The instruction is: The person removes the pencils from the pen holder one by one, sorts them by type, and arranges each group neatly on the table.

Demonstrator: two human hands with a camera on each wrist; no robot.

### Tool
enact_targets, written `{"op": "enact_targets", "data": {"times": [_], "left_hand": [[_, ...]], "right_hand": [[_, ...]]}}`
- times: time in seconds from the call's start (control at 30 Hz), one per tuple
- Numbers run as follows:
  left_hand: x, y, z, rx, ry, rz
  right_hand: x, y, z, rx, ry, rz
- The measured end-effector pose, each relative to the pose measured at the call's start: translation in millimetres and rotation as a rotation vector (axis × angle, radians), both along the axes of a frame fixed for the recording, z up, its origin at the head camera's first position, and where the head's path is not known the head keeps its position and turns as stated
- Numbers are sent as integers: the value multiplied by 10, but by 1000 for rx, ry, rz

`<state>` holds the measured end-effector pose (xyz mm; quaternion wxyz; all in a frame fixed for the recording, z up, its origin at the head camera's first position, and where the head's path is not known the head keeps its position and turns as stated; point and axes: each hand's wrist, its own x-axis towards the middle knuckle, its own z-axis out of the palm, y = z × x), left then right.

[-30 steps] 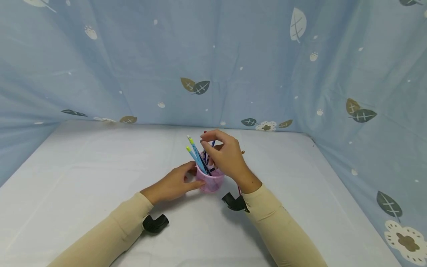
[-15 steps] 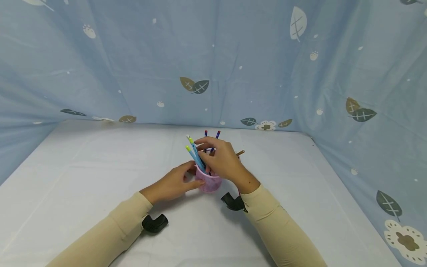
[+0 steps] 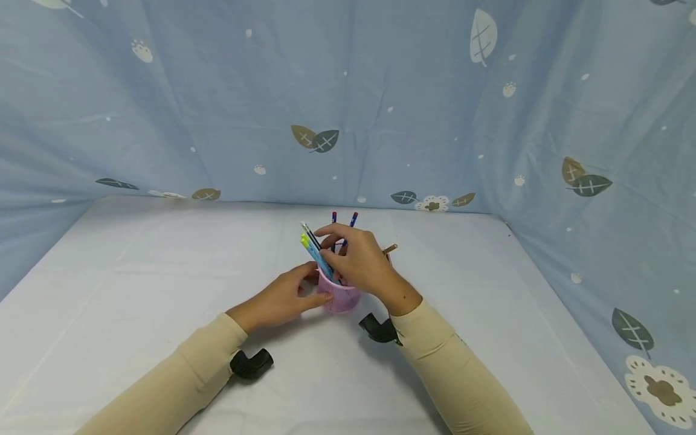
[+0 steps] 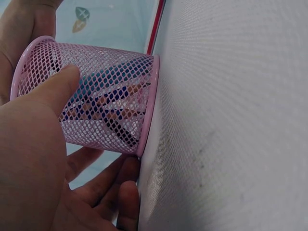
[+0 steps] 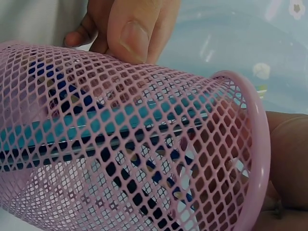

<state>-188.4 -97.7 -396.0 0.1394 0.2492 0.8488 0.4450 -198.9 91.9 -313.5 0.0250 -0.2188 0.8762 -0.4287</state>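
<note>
In the head view a pink mesh pencil cup [image 3: 339,299] stands on the white table. My left hand [image 3: 280,299] holds its left side, with the thumb on the front wall, as the left wrist view also shows. My right hand [image 3: 359,257] is over the cup's mouth, fingers curled and partly inside. Its index finger and thumb lie against a dark pencil [image 3: 311,234] with a white end and light-blue pencils [image 3: 321,257] with yellow ends. Whether they pinch any is partly hidden. Two dark blue pencils [image 3: 353,220] with red ends stand behind the fingers.
A brown stick end [image 3: 389,248] shows just right of my right hand. A thin red strip [image 4: 156,24] lies along the table past the cup. Black wrist mounts [image 3: 251,365] sit at both cuffs. A blue leaf-print curtain [image 3: 244,109] hangs behind the white table [image 3: 163,272].
My right hand has moved down and slightly left, from a raised pose to against the pencils. The yellow-ended pencils now lie closer together, the white-ended one apart. My left hand stays on the cup.
</note>
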Motion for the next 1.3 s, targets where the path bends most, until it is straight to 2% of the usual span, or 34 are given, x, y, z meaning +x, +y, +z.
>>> {"op": "enact_targets", "data": {"times": [0.23,0.53,1.0,1.3], "left_hand": [[-5,-7,2,-1,-2,1],[-11,-5,-12,15,1,0],[-4,-7,-19,10,4,12],[0,15,11,1,-16,18]], "right_hand": [[-1,-15,0,16,49,8],[4,-8,18,-18,59,-6],[21,33,125,-46,340,-52],[39,83,200,-117,426,-77]]}}
